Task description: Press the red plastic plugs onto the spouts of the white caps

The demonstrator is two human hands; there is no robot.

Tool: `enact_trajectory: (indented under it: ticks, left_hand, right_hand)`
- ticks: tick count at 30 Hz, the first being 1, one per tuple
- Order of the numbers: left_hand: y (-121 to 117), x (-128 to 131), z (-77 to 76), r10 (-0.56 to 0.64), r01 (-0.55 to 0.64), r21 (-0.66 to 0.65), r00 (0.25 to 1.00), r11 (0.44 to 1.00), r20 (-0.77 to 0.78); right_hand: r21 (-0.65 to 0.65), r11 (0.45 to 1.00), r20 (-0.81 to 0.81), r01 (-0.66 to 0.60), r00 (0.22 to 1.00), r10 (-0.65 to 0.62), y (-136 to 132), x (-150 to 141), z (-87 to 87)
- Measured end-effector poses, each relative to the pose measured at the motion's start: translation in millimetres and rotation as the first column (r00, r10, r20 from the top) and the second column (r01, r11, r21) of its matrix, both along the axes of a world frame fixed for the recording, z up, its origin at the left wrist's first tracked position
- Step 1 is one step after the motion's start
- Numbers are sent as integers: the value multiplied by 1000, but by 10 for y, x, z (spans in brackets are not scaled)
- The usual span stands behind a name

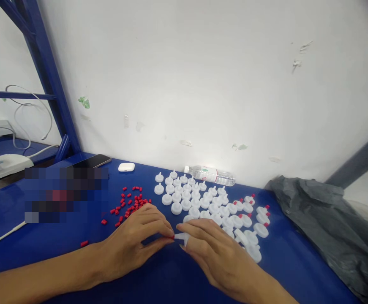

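Between the fingertips of my left hand (139, 234) is a small red cap (173, 237), mostly hidden by the fingers. It meets the narrow tip of a white plastic nozzle lid (180, 237). My right hand (213, 245) is closed around the lid's wider base, which the fingers largely cover. Loose red caps (136, 204) lie scattered beyond my left hand, and one stray red cap (84, 243) sits near the left forearm. Behind my right hand stand many white nozzle lids (186, 195). To the right, several lids with red-capped tips (261, 228) lie tilted.
A clear plastic bottle (213, 175) lies along the wall. Left of it are a white earbud case (126, 167) and a dark phone (96, 161). A crumpled dark plastic bag (323, 219) covers the table's right side. A white cable (3, 238) runs across the left edge.
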State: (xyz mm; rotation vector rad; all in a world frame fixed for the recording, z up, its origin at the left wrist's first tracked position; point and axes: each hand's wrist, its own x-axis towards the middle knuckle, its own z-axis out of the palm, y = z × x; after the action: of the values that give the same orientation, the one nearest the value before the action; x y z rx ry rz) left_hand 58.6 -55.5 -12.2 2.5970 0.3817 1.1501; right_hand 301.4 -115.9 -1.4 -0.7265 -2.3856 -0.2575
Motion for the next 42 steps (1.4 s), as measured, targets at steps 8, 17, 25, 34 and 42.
enact_trajectory:
  ticks: [8, 17, 25, 34, 42]
  left_hand:
    - [8, 28, -5, 41, -27, 143, 995, 989, -96]
    - [-144, 29, 48, 31, -30, 129, 1000, 991, -3]
    - [-223, 10, 18, 84, -84, -49, 996, 995, -15]
    - [42, 23, 115, 215, -197, 108, 959, 974, -187]
    - [446, -196, 12, 632, -504, 395, 699, 768, -335]
  right_hand:
    - [34, 999, 15, 11, 1000, -12, -10, -88, -32]
    - [228, 974, -24, 9, 1000, -4, -105, -188, -2]
    - [302, 953, 0, 24, 1000, -26, -99, -271, 10]
    - [157, 975, 80, 160, 981, -174, 76, 77, 126]
    - [-152, 776, -65, 612, 778, -625, 473, 1116, 228]
